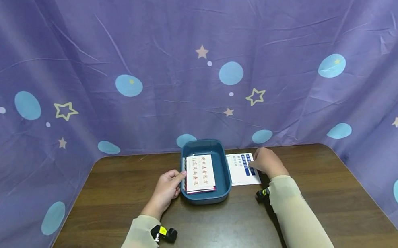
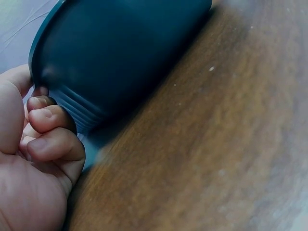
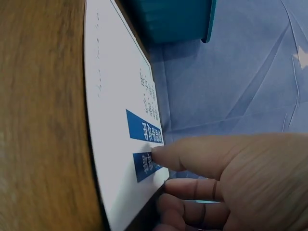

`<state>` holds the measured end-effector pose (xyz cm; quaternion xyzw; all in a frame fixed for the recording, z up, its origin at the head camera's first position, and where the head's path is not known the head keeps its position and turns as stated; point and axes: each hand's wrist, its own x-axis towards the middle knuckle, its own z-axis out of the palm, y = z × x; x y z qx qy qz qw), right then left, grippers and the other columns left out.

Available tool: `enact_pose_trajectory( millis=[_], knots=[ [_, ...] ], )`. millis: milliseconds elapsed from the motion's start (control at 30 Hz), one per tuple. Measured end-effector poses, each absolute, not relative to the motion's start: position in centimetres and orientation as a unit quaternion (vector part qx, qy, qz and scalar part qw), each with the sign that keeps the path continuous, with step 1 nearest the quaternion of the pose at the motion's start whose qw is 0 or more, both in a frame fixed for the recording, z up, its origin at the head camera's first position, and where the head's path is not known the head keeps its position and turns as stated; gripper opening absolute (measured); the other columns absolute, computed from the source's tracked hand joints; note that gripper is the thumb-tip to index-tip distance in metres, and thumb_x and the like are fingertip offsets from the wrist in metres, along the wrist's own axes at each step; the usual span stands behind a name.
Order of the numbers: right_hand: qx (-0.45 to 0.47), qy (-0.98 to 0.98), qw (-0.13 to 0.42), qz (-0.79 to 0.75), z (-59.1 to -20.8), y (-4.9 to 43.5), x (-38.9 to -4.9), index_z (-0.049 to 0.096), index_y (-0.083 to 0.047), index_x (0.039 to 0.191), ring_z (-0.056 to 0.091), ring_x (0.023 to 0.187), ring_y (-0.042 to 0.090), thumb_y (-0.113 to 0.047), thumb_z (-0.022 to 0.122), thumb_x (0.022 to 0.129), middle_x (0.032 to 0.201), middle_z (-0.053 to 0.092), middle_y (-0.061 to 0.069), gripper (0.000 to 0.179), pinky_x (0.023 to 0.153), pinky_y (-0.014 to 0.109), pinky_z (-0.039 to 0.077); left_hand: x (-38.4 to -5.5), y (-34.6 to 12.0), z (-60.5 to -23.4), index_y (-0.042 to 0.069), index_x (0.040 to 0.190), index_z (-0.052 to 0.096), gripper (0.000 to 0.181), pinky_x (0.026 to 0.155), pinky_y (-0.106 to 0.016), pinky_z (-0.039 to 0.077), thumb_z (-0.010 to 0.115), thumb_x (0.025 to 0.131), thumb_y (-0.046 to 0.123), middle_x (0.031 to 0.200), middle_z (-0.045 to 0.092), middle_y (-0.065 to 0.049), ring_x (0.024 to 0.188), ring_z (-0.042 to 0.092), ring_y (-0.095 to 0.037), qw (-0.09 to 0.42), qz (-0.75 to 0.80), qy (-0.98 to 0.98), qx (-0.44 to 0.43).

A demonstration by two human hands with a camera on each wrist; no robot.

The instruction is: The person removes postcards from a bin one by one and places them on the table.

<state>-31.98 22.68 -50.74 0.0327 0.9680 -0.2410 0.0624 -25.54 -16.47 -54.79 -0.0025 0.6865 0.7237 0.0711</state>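
Note:
A blue plastic basin [image 1: 223, 166] stands on the wooden table, and my left hand [image 1: 167, 188] grips its left rim. In the left wrist view the fingers [image 2: 55, 144] curl against the basin's outer wall [image 2: 115, 53]. Inside the basin lies a stack of cards, the top card [image 1: 199, 172] white with orange characters. To the right of the basin is a white card [image 1: 238, 174] with two blue printed bands. My right hand [image 1: 269, 162] pinches that card by its right edge, thumb on the printed face and fingers at the underside.
The brown wooden table [image 1: 210, 232] runs up to a purple curtain [image 1: 178, 61] with stars and blue ovals, which closes off the back and both sides. Black wrist cameras sit on both sleeves, and a dark cable [image 1: 277, 229] runs along the right forearm.

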Motion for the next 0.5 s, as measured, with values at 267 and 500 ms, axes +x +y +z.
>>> enact_pose_trajectory(
  millis=[267,500],
  knots=[
    [0.036,0.958,0.082,-0.272,-50.65,22.60,-31.76,0.071,-0.001,0.105,0.075,0.073,0.025,-0.022,0.085,0.100,0.103,0.077,0.018,0.026,0.063,0.036,0.062,-25.44,-16.56,-54.88,0.010,0.081,0.058,0.039,0.047,-0.020,0.031,0.073,0.113,0.026,0.056,0.046,0.006,0.049,0.039,-0.008,0.064,0.716,0.695,-0.005],
    [0.028,0.957,0.069,-0.280,-49.83,22.67,-31.73,0.067,-0.003,0.106,0.071,0.089,0.029,-0.024,0.081,0.103,0.104,0.073,0.016,0.026,0.078,0.043,0.061,-25.51,-16.48,-54.89,0.008,0.083,0.059,0.039,0.046,-0.021,0.029,0.073,0.113,0.027,0.056,0.046,0.007,0.048,0.038,-0.008,0.068,0.717,0.694,-0.002]
  ],
)
